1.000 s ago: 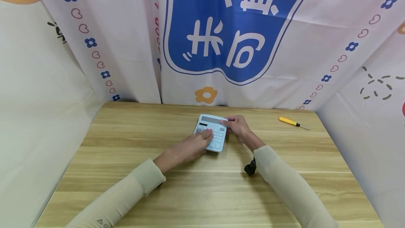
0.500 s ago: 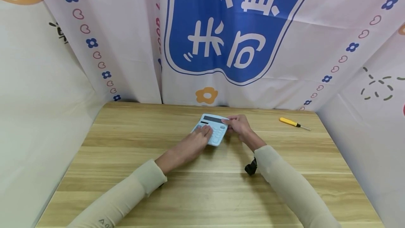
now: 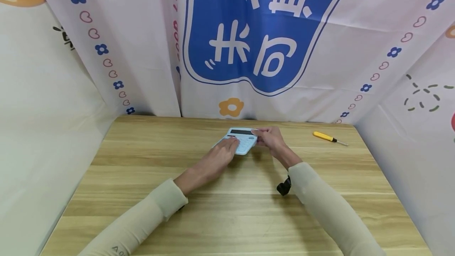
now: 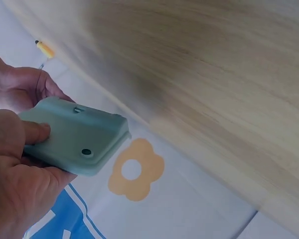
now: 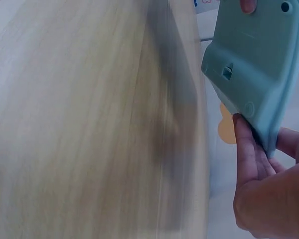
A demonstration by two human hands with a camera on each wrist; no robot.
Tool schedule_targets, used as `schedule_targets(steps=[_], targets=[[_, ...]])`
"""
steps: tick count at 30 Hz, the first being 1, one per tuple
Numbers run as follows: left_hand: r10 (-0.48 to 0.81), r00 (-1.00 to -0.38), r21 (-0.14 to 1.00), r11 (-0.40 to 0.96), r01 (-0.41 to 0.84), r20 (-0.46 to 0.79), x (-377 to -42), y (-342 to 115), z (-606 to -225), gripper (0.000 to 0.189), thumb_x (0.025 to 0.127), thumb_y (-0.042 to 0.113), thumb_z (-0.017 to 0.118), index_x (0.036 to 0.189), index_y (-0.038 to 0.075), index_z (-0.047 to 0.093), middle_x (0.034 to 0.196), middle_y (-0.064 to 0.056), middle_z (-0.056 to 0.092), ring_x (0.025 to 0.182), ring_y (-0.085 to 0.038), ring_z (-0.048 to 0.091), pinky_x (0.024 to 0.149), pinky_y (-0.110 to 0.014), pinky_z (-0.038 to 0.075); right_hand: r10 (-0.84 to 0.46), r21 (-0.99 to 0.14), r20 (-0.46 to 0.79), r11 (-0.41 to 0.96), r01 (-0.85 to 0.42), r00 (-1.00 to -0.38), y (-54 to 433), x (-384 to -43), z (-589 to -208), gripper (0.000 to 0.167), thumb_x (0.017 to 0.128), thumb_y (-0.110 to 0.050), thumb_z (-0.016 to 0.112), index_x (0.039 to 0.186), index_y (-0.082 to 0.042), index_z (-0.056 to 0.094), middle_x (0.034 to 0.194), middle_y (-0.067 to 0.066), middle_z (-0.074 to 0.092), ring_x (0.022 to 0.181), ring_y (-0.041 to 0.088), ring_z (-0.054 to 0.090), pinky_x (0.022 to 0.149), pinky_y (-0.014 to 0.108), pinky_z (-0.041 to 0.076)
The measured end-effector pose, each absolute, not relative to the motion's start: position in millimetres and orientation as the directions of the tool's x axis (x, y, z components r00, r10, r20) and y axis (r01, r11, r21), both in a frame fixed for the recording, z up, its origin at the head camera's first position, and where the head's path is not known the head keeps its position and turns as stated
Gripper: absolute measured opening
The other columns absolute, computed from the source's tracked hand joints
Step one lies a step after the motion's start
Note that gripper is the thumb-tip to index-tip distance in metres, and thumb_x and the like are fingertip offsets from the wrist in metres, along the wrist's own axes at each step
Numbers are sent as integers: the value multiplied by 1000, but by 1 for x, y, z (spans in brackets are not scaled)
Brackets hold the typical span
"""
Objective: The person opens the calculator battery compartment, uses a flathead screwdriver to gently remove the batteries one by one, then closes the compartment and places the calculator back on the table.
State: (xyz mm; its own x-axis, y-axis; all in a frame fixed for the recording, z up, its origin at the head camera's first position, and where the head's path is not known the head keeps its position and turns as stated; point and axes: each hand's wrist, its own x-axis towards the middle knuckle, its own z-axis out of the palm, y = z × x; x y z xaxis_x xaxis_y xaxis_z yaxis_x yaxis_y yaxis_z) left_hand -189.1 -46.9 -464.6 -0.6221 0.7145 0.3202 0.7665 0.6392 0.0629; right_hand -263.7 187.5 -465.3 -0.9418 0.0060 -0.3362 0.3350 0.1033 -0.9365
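A light blue calculator (image 3: 245, 144) is held up off the wooden table, its display toward the back. My left hand (image 3: 215, 161) grips its left side, fingers over the keys. From below, the left wrist view shows the calculator's back (image 4: 84, 132) with one digit of the left hand (image 4: 15, 167) pressed on it. At the far right corner my right hand (image 3: 271, 139) pinches the edge. In the right wrist view the right hand (image 5: 269, 194) has fingers under that corner, beside a small latch on the back. Most keys are hidden by the left hand.
A yellow-handled screwdriver (image 3: 325, 136) lies at the table's back right. The wooden table (image 3: 227, 220) ends at a printed cloth (image 3: 153, 74) behind, with pale cloth walls on both sides.
The calculator's near edge has tipped up and away, so its face looks flatter from above. Both hands keep their hold with small shifts. The screwdriver has not moved.
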Motion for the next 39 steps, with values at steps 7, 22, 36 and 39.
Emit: schedule_targets(steps=[7, 22, 36, 39], targets=[[653, -641, 157, 641, 751, 403, -190, -45, -461, 49, 92, -20, 65, 139, -14, 53, 141, -33, 61, 134, -40, 61, 115, -45, 48, -25, -957, -285, 59, 283, -958, 188, -263, -462, 36, 103, -12, 70, 132, 9, 68, 123, 25, 74, 87, 12, 76, 85, 30, 64], [498, -801, 533, 601, 595, 333, -193, -42, -448, 40, 104, -10, 54, 145, -11, 53, 136, -31, 65, 124, -38, 68, 98, -41, 60, -148, -984, -157, -66, 168, -976, 190, -265, -460, 44, 113, -25, 55, 144, 4, 61, 152, 21, 58, 134, 27, 61, 103, 28, 56], [341, -920, 873, 368, 320, 194, -201, -48, -439, 37, 108, 0, 55, 143, -12, 55, 137, -31, 65, 126, -43, 66, 98, -52, 59, -206, -960, -56, -256, 109, -977, 187, -268, -468, 56, 114, -31, 50, 147, 14, 51, 138, 19, 69, 116, 17, 70, 105, 32, 56], [316, -938, 894, 364, 260, 145, -202, -50, -438, 37, 109, 4, 56, 143, -11, 56, 137, -29, 66, 125, -41, 67, 99, -53, 59, -202, -948, -63, -293, 122, -977, 186, -269, -470, 50, 113, -31, 53, 142, 9, 58, 123, 8, 74, 112, 16, 71, 103, 31, 57]])
